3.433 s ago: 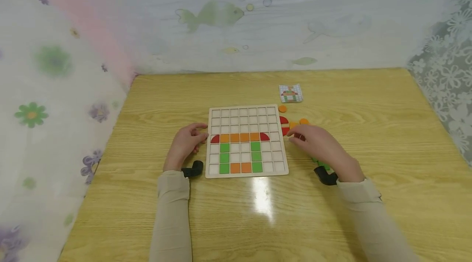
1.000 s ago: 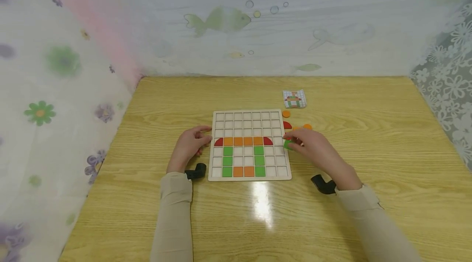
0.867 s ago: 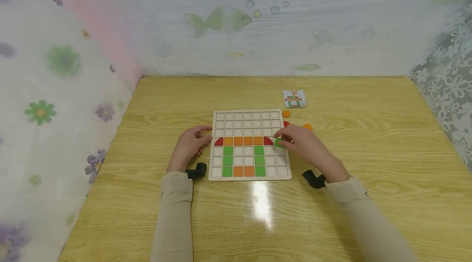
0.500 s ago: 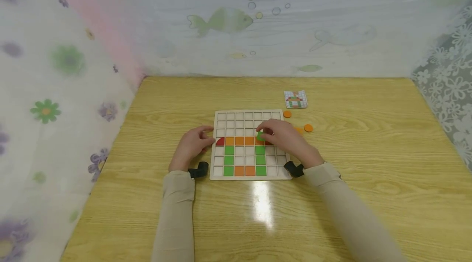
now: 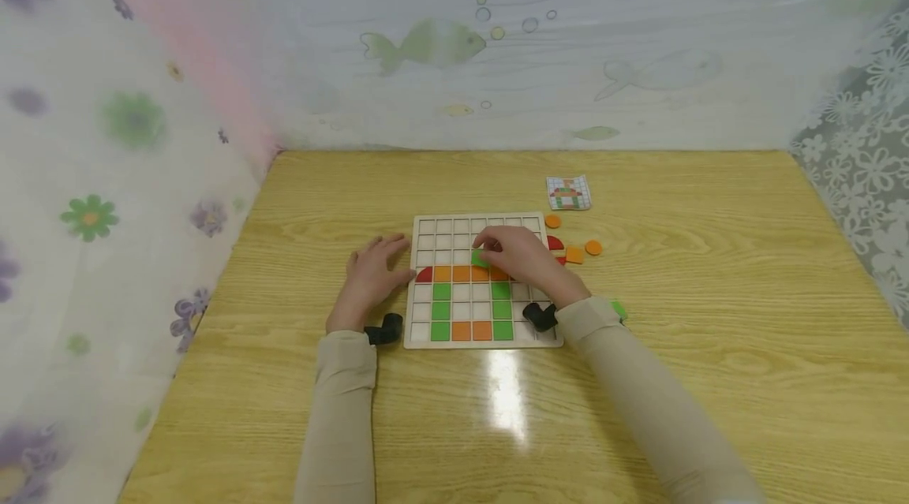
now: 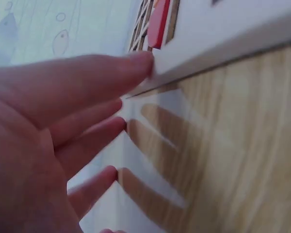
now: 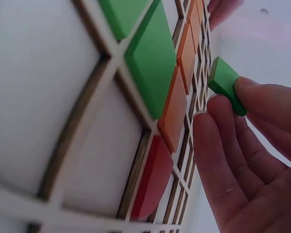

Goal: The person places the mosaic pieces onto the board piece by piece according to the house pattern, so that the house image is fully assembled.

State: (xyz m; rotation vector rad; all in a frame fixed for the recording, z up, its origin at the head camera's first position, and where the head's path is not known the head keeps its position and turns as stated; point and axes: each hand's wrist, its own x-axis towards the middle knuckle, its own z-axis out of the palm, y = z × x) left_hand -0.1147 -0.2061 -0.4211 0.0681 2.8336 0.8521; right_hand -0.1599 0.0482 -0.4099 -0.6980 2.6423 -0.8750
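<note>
My right hand (image 5: 521, 255) pinches a green square tile (image 7: 227, 82) between thumb and fingers, just above the wooden grid board (image 5: 531, 334). In the head view the tile is over the board, by the row of orange squares (image 5: 461, 274). A red quarter-round tile (image 5: 424, 275) ends that row at the left; another red one (image 7: 154, 179) shows in the right wrist view. Green squares (image 5: 441, 311) form two columns below, with two orange squares (image 5: 472, 330) between them at the bottom. My left hand (image 5: 369, 283) lies at the board's left edge, fingers spread, thumb touching the edge.
A small pattern card (image 5: 568, 193) lies beyond the board's right corner. Loose pieces sit right of the board: orange discs (image 5: 592, 248), an orange square (image 5: 574, 255), red pieces (image 5: 555, 243) and a green piece (image 5: 619, 310) partly behind the right sleeve. Walls stand behind and left.
My right hand has picked up a green tile from the right of the board and carried it left over the grid. The left hand's fingers have spread while staying by the edge.
</note>
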